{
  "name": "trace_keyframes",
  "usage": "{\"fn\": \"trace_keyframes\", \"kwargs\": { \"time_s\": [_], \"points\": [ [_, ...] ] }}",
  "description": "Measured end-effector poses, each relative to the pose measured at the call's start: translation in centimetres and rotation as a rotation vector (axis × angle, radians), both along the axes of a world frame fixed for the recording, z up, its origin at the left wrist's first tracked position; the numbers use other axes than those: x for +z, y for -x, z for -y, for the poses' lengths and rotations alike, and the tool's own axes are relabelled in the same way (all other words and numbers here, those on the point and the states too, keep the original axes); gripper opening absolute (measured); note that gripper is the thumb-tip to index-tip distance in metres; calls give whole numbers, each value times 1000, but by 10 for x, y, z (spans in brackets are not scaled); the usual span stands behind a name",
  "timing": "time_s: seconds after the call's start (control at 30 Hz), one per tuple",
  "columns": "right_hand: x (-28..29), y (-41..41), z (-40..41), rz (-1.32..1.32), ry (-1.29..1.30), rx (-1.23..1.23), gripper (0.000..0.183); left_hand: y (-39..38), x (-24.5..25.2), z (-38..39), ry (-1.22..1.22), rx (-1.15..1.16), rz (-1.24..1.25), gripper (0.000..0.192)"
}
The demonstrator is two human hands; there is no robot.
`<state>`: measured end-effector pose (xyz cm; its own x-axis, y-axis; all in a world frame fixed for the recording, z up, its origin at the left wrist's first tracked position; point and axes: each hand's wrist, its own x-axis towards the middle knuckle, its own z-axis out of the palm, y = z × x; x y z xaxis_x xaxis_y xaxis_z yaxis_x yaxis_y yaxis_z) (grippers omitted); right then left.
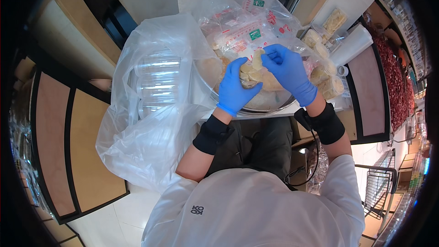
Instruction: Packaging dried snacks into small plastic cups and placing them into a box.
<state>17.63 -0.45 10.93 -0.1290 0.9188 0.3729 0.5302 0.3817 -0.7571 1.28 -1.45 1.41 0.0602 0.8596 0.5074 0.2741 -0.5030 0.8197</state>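
Note:
Both my hands wear blue gloves. My left hand [236, 87] is wrapped around a small clear plastic jar [249, 83] filled with pale yellowish slices, its open mouth facing up. Just above the jar, my right hand [291, 72] pinches one pale, flat slice [258, 60] between thumb and fingers. Beneath both hands is a wide round metal basin [271, 111]. Printed clear plastic bags [236, 39] are heaped over its far side, and their contents are partly hidden.
At left, a large translucent plastic bag [137, 154] holds several clear empty jars [159, 87]. Filled jars [332, 87] stand at right, near a roll of plastic bags [353, 44] and a tape roll [342, 71]. Dark red dried goods [394, 82] lie beyond. A shopping cart [379, 181] stands behind.

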Motion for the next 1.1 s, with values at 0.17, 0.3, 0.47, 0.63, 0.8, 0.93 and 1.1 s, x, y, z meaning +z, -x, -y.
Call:
{"fn": "trace_keyframes", "kwargs": {
  "time_s": [0.17,0.3,0.47,0.63,0.8,0.93,1.1],
  "points": [
    [-2,-8,6,-204,83,-55,21,1,13,5,-188,47,-31,61],
    [-4,-7,16,-215,133,-65,20,3,6,1,-111,36,9,52],
    [-7,-6,20,-316,111,-62,21,2,7,2,-165,83,10,33],
    [-10,-2,18,-349,105,-47,21,1,8,0,-166,62,25,26],
    [-21,-6,12,-308,19,-47,19,3,1,-8,-151,-2,41,23],
    [-23,-5,16,-245,-27,-73,19,7,3,-12,-56,-29,58,25],
    [-14,0,25,-145,-108,-106,18,7,2,-20,101,-52,68,27]
  ]
}}
